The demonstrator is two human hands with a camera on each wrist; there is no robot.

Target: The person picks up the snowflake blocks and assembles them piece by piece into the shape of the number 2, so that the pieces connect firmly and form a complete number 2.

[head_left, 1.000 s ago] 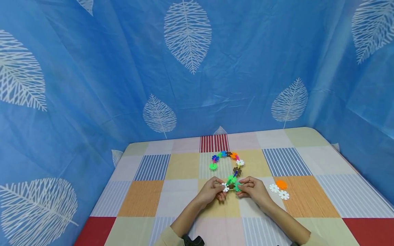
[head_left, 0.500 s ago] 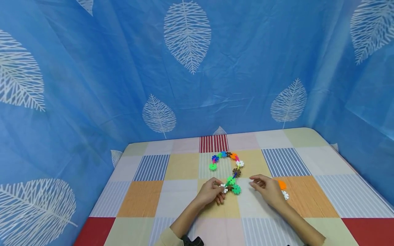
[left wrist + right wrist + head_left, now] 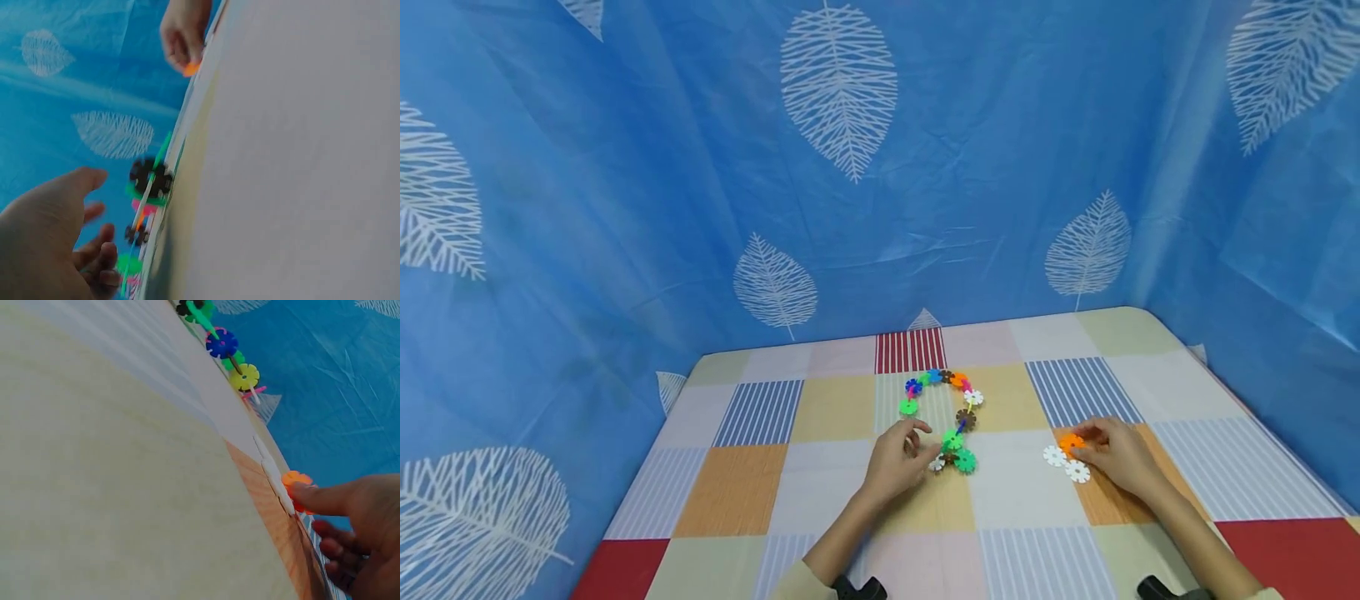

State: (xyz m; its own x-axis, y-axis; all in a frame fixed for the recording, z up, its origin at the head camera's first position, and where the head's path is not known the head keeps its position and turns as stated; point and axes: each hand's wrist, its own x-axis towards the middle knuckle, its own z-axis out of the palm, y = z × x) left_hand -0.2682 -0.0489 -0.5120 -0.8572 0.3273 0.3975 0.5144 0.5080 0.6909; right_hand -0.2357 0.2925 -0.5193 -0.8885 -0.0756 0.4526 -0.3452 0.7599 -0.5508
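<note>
A curved chain of notched plastic discks in several colours lies on the table, with a brown disc (image 3: 966, 418) midway along it. At the chain's near end are a green disc (image 3: 965, 462) and a white disc (image 3: 937, 464). Beside that end, my left hand (image 3: 898, 460) holds nothing, its thumb and fingers apart; the left wrist view shows a gap between it and the chain. To the right, my right hand (image 3: 1116, 454) pinches an orange disc (image 3: 296, 479) between thumb and fingers. Two loose white discs (image 3: 1077, 472) lie flat next to it.
A patchwork-checked cloth (image 3: 1022, 492) covers the table. Blue curtain sheeting (image 3: 955, 150) with white leaf prints hangs behind the table and along both sides.
My right hand has left the chain's near end, moved right and taken hold of the orange disc. My left hand has let go of the white disc and drawn slightly back.
</note>
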